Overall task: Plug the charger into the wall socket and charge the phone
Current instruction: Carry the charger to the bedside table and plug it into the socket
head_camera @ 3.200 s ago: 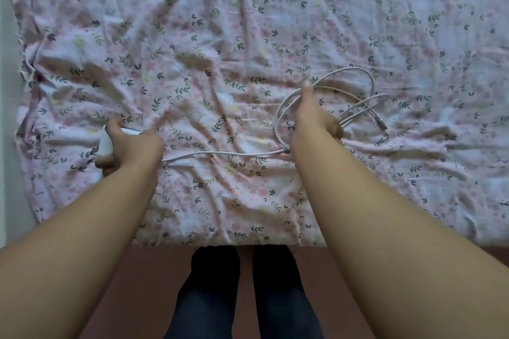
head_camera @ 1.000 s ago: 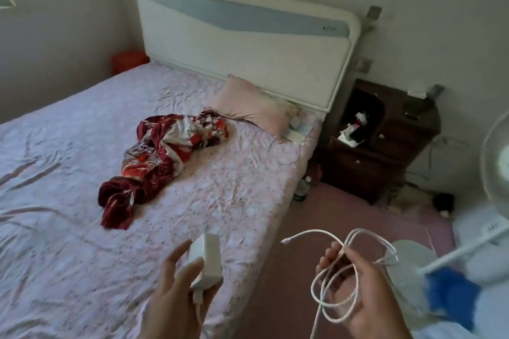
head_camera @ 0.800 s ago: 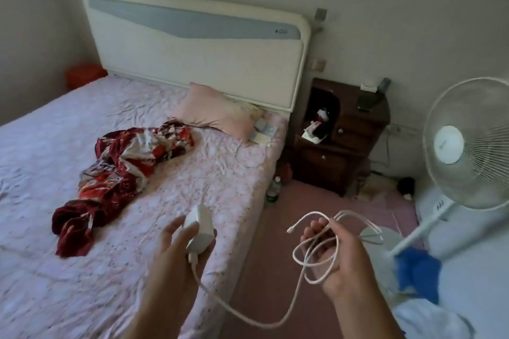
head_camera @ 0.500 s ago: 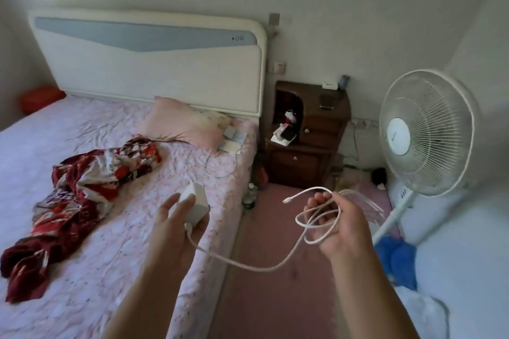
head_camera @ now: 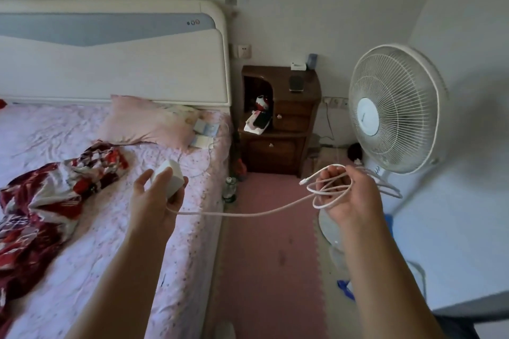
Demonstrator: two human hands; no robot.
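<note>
My left hand (head_camera: 154, 201) grips a white charger block (head_camera: 168, 175) above the bed's edge. Its white cable (head_camera: 248, 213) sags across to my right hand (head_camera: 348, 197), which holds the rest coiled in loops, the plug tip (head_camera: 303, 181) sticking out to the left. A dark phone (head_camera: 296, 83) lies flat on top of the brown nightstand (head_camera: 281, 129) ahead. One wall socket (head_camera: 243, 50) sits on the wall just right of the headboard. A second outlet (head_camera: 334, 102) is low on the wall behind the fan, with a cord plugged in.
The bed (head_camera: 96, 215) with a pink floral sheet fills the left, with a red blanket (head_camera: 46, 195) and a pink pillow (head_camera: 146, 124) on it. A white standing fan (head_camera: 391, 107) is on the right. A pink floor strip (head_camera: 267, 250) runs between them to the nightstand; a bottle (head_camera: 229, 187) stands by the bed.
The view turned from the bed sheet to the headboard wall and panned right. Both hands lifted charger and cable off the bed, and the cable between them has drawn straighter.
</note>
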